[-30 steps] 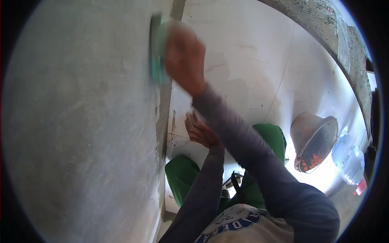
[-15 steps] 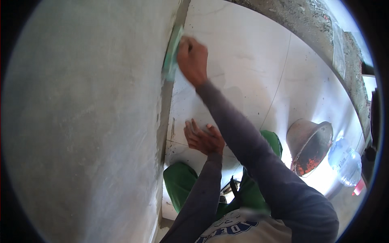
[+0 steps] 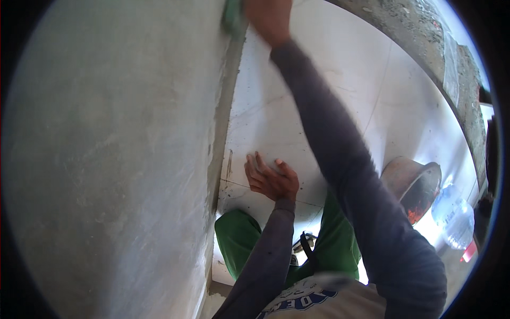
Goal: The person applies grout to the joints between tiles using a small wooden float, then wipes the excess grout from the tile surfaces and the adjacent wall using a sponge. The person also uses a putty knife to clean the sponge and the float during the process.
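My right hand (image 3: pixel 269 18) is stretched far ahead to the upper edge of the view and is partly cut off there. It is closed on a green hand float (image 3: pixel 232 17), blurred by motion, which lies against the foot of the grey plastered wall (image 3: pixel 122 149). The float's handle is hidden by the hand. Nearer to me, my left hand (image 3: pixel 272 178) rests on the white floor tiles (image 3: pixel 287 122) with its fingers apart, holding nothing.
A grey-brown strip (image 3: pixel 220 127) runs between wall and tiles. On my right a worn bucket (image 3: pixel 406 178) lies tipped on its side, with a clear plastic bottle (image 3: pixel 454 218) beside it. Rough concrete (image 3: pixel 419 45) borders the tiles' far edge. My green-trousered knees (image 3: pixel 236 236) are bent below.
My right hand has slid the float forward along the wall's foot, away from me, to the upper edge. My left hand has stayed nearly in place on the tiles.
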Demonstrator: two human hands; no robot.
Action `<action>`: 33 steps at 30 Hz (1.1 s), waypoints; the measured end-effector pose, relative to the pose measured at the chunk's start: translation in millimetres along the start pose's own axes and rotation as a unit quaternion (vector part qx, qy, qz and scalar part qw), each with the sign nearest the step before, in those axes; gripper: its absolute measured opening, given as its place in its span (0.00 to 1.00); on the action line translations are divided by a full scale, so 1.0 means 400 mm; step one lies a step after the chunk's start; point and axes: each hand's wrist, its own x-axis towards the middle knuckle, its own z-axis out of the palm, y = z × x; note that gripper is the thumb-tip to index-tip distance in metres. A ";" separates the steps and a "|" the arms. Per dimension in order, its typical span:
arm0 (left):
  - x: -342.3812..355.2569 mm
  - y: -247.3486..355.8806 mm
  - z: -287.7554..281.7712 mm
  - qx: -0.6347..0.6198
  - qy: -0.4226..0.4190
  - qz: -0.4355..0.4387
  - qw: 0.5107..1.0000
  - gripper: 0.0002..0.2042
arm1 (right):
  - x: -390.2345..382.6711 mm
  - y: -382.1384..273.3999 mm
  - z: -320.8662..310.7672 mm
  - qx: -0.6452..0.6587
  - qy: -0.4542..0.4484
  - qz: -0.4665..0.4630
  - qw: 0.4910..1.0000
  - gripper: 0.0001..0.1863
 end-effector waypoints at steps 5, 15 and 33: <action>-0.011 0.012 0.009 -0.005 -0.008 -0.006 1.000 0.30 | 0.035 0.148 0.017 0.039 -0.071 0.196 0.977 0.15; -0.039 -0.111 0.114 0.082 -0.004 -0.073 0.994 0.28 | -0.524 -0.280 -0.174 0.116 -0.194 0.376 0.899 0.16; -0.040 -0.031 0.009 0.247 0.118 0.111 0.955 0.29 | -0.586 -0.388 -0.163 0.096 -0.088 0.278 0.952 0.12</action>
